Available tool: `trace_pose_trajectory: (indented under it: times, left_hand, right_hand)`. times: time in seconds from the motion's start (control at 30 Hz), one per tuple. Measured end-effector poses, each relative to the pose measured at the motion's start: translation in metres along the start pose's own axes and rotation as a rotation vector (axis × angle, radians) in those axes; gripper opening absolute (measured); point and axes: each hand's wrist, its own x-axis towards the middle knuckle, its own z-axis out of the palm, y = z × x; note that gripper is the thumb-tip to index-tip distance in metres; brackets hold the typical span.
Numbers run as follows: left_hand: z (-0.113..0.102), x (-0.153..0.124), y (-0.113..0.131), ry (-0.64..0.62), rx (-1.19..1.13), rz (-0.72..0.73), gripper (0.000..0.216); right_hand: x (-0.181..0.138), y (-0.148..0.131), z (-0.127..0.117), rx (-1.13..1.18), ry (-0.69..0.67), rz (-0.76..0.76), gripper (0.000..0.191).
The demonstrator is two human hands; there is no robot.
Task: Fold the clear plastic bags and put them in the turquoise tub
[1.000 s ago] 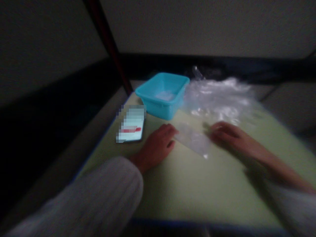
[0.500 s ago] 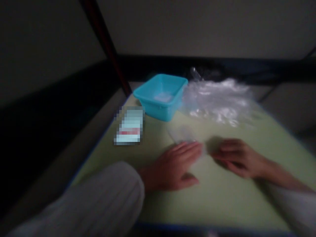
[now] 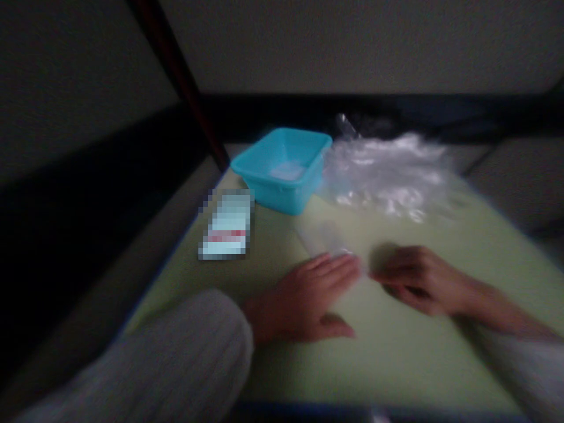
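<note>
My left hand (image 3: pixel 308 296) lies flat on the pale green table (image 3: pixel 396 358), fingers stretched out over the near end of a small clear plastic bag (image 3: pixel 324 238). The bag runs away from my fingers toward the tub. My right hand (image 3: pixel 418 279) rests just to the right, its fingers curled and their tips close to the bag's near corner. The picture is dim and blurred, so what the right fingers pinch is unclear.
A turquoise plastic tub (image 3: pixel 282 167) stands at the back left of the table, something pale inside it. A heap of clear plastic bags (image 3: pixel 388 173) lies to its right. A blurred-out card or phone (image 3: pixel 225 226) lies near the left edge. A dark pole (image 3: pixel 176 76) rises behind.
Both hands came toward me along the table since a second ago, the left sliding flat over the bag. In the last half second they barely moved.
</note>
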Motion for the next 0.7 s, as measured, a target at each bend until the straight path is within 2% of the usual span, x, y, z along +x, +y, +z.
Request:
trace_pose_trajectory:
  times: [0.37,0.6,0.7]
  left_hand:
    - [-0.0006,-0.0008,-0.0019,0.016,-0.008,0.043,0.074]
    - [0.0018,-0.0015,-0.0034,0.002,0.007,0.047,0.069]
    - [0.0023,-0.0021,-0.0031,0.005,0.016,0.047,0.069]
  right_hand:
    - [0.0037,-0.0004,-0.0039,0.079,-0.048,0.063,0.027]
    - [-0.0007,0.0025,-0.0045,0.092,0.092,0.014,0.032]
    - [0.0009,0.0016,-0.0031,0.115,0.016,0.030,0.031]
